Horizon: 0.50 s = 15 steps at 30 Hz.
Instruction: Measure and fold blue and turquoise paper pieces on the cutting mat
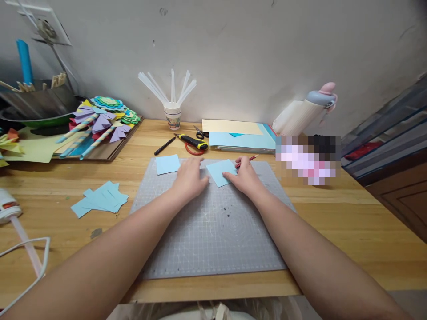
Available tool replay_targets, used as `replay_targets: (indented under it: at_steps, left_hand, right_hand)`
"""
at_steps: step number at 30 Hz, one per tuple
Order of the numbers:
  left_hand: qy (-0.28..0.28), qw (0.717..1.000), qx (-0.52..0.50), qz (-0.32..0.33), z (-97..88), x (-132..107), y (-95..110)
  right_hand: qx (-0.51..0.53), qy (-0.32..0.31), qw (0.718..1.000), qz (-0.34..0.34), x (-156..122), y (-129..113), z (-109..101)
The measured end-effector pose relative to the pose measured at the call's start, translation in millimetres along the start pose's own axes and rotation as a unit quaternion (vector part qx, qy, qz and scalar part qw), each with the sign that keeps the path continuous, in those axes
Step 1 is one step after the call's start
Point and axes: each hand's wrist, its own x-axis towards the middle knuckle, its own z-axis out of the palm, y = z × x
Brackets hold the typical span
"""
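My right hand (246,177) has its thumb on top of a light blue paper square (218,172), gripping it at the right edge. A red pencil (252,158) sticks out past the fingers of that hand; whether they hold it too I cannot tell. Over the grey cutting mat (213,240), my left hand (191,177) is open, thumb apart from the fingers, with nothing seen in it. Beside its knuckles lies a second light blue square (167,164), partly hidden by the hand. Dark crumbs dot the mat between my forearms.
Blue paper pieces (102,198) lie left of the mat. Behind it are a black pen (164,146), yellow-black pliers (191,142), scissors (199,133), a cup of white strips (173,116) and stacked paper (240,140). A bottle (305,113) leans right; paper flowers (103,118) sit left.
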Motion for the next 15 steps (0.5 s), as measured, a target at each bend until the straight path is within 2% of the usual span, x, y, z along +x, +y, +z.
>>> replay_targets:
  at_steps: [4,9,12,15]
  left_hand:
    - [-0.068,0.997,0.022,-0.035,15.8,33.6,24.8]
    - [-0.168,0.98,0.031,-0.1,17.4,70.5,38.7]
    - [-0.212,0.972,0.006,-0.097,14.4,75.5,41.1]
    - [-0.219,0.972,-0.041,-0.075,10.6,67.3,39.0]
  right_hand:
    - [0.042,-0.002,0.999,0.015,0.3,5.3,-4.7]
    - [0.096,0.001,0.995,0.027,0.7,11.3,-5.5]
    - [0.117,0.009,0.993,0.028,2.0,14.0,-3.1]
    - [0.139,0.023,0.99,0.028,3.4,15.2,-2.9]
